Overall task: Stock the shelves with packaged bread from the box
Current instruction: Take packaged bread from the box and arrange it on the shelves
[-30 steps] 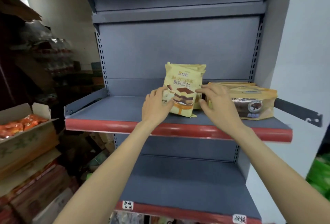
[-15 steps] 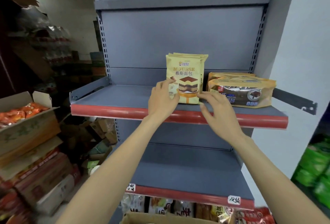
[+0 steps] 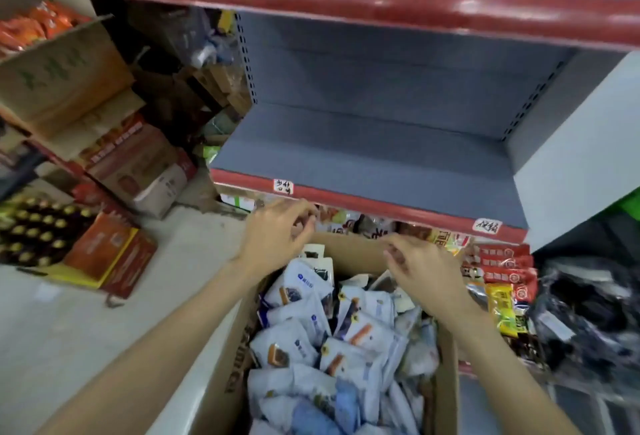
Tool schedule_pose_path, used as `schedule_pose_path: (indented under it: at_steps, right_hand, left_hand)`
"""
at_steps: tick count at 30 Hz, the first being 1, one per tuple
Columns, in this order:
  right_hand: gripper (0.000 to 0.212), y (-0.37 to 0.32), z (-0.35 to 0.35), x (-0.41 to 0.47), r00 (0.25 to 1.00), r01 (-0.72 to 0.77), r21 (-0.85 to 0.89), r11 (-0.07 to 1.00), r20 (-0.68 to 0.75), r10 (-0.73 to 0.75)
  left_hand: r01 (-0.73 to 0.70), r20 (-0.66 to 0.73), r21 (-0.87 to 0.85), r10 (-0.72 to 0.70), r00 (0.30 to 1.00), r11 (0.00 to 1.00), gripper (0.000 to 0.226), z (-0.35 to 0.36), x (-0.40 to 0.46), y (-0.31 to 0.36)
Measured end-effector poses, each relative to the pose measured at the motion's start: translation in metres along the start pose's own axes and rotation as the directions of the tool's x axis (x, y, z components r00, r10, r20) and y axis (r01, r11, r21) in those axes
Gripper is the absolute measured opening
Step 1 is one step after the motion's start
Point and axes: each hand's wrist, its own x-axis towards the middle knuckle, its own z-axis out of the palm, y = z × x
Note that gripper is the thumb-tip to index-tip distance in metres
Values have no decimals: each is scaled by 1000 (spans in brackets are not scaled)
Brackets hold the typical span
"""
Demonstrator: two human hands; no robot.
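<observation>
Left hand (image 3: 277, 237) and right hand (image 3: 424, 268) hovered above box (image 3: 356, 251), grips loosely curled, empty; bread packs (image 3: 301, 348) lay at 6 o'clock.

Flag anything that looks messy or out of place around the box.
The packaged bread lies jumbled at all angles inside the cardboard box, not stacked. Otherwise nothing stands out; both hands hover above it, holding nothing.

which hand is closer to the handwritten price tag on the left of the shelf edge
Left. The left hand hovers just below the left price tag; the right hand is farther right and lower, over the box.
</observation>
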Motion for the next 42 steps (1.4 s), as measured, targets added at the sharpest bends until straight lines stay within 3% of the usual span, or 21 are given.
schedule_pose_path:
  at_steps: [1, 3, 5, 6, 9, 14, 18, 22, 26, 29, 32, 34, 36, 37, 38, 39, 42]
  right_hand:
    - [19, 3, 20, -7, 992, -42, 28, 999, 117, 39]
    - [26, 9, 61, -23, 946, -126, 85, 988, 311, 94]
    - [28, 14, 99, -38, 901, -194, 128, 973, 416, 125]
    - [28, 16, 115, -46, 879, -231, 139, 963, 454, 146]
    - [31, 23, 163, -75, 812, -299, 90, 950, 547, 204]
    - [40, 30, 221, -134, 677, -483, 37, 875, 649, 346]
    - [51, 28, 240, -170, 625, -526, -30, 850, 664, 411]
    - [54, 27, 245, -177, 580, -459, -136, 878, 703, 412]
    - [46, 30, 246, -171, 625, -451, -102, 887, 673, 395]
    - [39, 30, 247, -173, 739, -481, 21, 876, 548, 393]
    - [32, 24, 238, -181, 835, -436, 166, 885, 442, 328]
    - [36, 14, 233, -192, 794, -431, 206, 878, 548, 262]
    - [51, 4, 235, -201, 677, -468, 146, 872, 693, 248]
    - [57, -1, 238, -203, 621, -492, 99, 865, 737, 269]
    - [59, -4, 241, -203, 580, -515, 58, 855, 758, 298]
    - [59, -8, 245, -202, 561, -531, 30, 847, 762, 324]
    - [53, -14, 256, -195, 568, -554, 20, 832, 740, 360]
  left_hand:
    - [122, 175, 28, -125, 977, 992, 18, 13, -15, -12]
    - [329, 488, 128, -348, 801, 936, 25, 42, -47, -41]
    - [405, 650, 177, -415, 637, 897, 30, 68, -79, -64]
    - [431, 688, 174, -423, 590, 885, 31, 78, -93, -70]
    - [482, 752, 166, -427, 502, 860, 36, 105, -131, -80]
    - [507, 801, 72, -353, 484, 859, 37, 141, -186, -78]
    - [359, 838, 116, -285, 465, 926, 45, 164, -223, -57]
    - [228, 931, 107, -178, 318, 968, 61, 184, -245, -38]
    - [168, 971, 106, -139, 196, 980, 67, 195, -253, -30]
    - [160, 963, 153, -183, 197, 975, 63, 199, -254, -33]
    - [227, 952, 118, -176, 252, 967, 57, 199, -259, -39]
    - [255, 904, 25, -131, 407, 967, 47, 192, -266, -40]
    - [218, 803, -64, -80, 590, 974, 36, 181, -271, -39]
    - [202, 764, -101, -54, 643, 974, 41, 174, -272, -39]
    - [199, 764, -144, -19, 645, 969, 48, 168, -274, -38]
    - [213, 802, -180, 19, 597, 960, 57, 163, -276, -36]
    - [142, 937, -164, 109, 331, 976, 80, 158, -286, -29]
